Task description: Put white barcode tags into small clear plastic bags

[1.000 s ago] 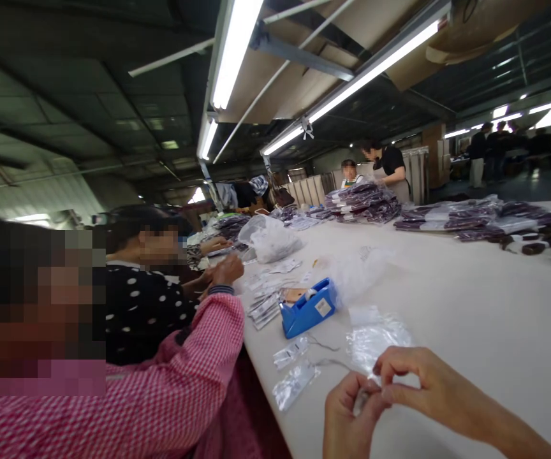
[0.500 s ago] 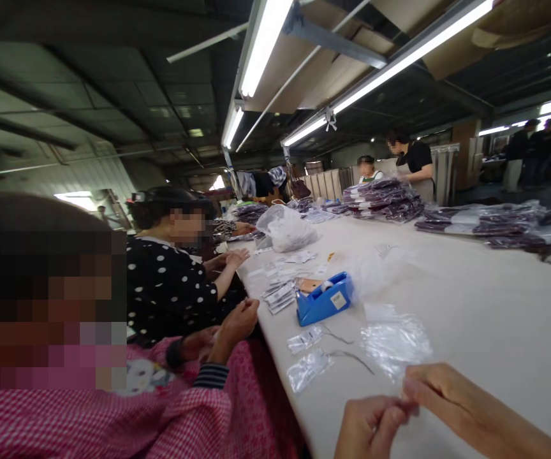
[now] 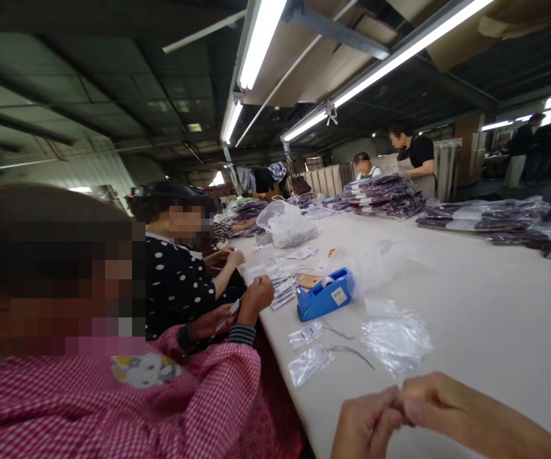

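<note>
Since the earlier frame both hands have sunk toward the bottom edge of the view, and the neighbour's hand in the pink checked sleeve [image 3: 218, 389] has risen to the table edge. Now the left hand [image 3: 366, 427] and right hand [image 3: 428, 401] meet fingertip to fingertip low over the white table [image 3: 495, 319], fingers pinched together; whatever small thing sits between them is hidden, so what they clamp cannot be told. Just beyond the hands lies a crumpled heap of clear plastic bags [image 3: 395, 338], and to its left two small clear packets [image 3: 308, 363] with thin dark cords trailing from them. Farther up the table stands a blue tape dispenser [image 3: 326, 296] with a white label on its side, the print too small to read. Near it lie scattered paper tags [image 3: 280, 290], also unreadable. Stacks of bagged dark garments [image 3: 385, 197] fill the far end, where other people stand.
</note>
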A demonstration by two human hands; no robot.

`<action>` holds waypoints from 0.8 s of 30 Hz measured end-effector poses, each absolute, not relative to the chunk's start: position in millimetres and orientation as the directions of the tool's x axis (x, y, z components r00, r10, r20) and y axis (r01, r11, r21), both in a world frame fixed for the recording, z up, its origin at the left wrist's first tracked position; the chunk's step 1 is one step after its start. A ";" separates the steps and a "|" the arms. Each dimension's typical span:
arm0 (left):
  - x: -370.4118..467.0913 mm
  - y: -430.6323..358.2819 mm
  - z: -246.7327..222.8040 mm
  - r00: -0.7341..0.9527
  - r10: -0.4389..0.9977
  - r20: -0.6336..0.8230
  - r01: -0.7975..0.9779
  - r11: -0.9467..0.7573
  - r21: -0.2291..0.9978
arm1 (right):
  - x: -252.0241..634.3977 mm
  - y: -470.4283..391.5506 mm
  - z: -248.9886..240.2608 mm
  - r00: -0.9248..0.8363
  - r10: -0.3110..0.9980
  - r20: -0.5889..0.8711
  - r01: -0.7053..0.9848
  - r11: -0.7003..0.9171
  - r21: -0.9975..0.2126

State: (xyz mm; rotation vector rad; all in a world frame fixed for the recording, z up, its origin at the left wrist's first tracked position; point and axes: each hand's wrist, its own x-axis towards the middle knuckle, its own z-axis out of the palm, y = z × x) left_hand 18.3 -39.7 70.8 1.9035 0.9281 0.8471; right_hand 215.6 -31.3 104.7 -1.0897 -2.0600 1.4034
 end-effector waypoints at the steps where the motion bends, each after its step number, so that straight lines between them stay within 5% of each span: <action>1: 17.6 -39.4 69.5 0.496 0.843 0.209 0.277 -0.382 0.882 | 213.6 -32.0 104.8 -0.633 0.768 -0.103 0.367 0.181 -0.912; 4: 16.2 -42.1 71.5 0.508 0.835 0.211 0.232 -0.368 0.900 | 205.6 -32.0 101.2 -0.686 0.718 -0.119 0.357 0.190 -0.914; 9: 15.7 -49.7 75.9 0.460 0.877 0.141 0.193 -0.254 0.948 | 202.5 -31.3 95.0 -0.585 0.811 -0.026 0.457 0.303 -0.837; 16: 15.4 -40.0 55.6 0.416 0.907 -0.068 0.041 0.056 0.998 | 210.7 -32.2 101.2 -0.622 0.783 0.023 0.543 0.452 -0.708; 24: 11.2 -44.5 46.9 0.319 0.919 -0.230 0.122 0.201 0.972 | 207.1 -35.0 81.0 -0.538 0.842 -0.033 0.425 0.238 -0.873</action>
